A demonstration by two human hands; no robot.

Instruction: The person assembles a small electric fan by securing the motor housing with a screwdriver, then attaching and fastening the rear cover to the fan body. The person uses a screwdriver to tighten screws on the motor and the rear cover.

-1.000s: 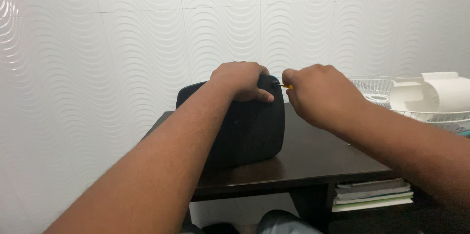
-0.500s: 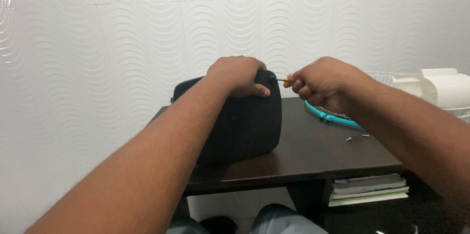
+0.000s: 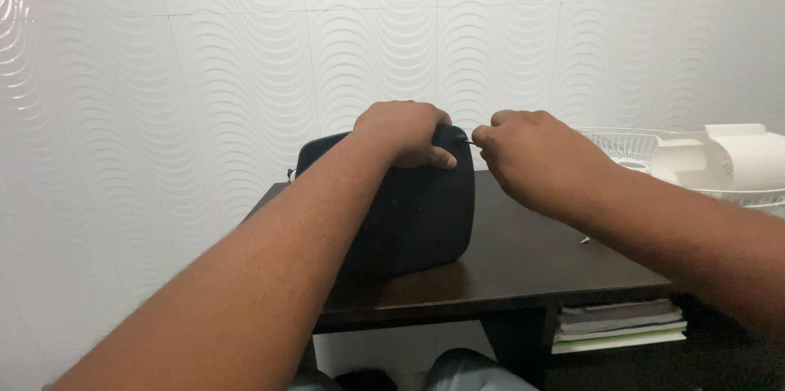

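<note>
Black case [image 3: 417, 219] standing upright on its edge at the left part of the dark table [image 3: 523, 264], before a white wavy wall [image 3: 163, 72]. Left hand [image 3: 402, 132] clamped over the case's top right corner, thumb on the front face. Right hand [image 3: 531, 160] just beside it, fingers pinched shut on the zip pull [image 3: 466, 141] at that same corner. Far right: white fan grille [image 3: 625, 146] and fan body [image 3: 728, 158]. Books [image 3: 621, 325] stacked on the shelf beneath the table.
</note>
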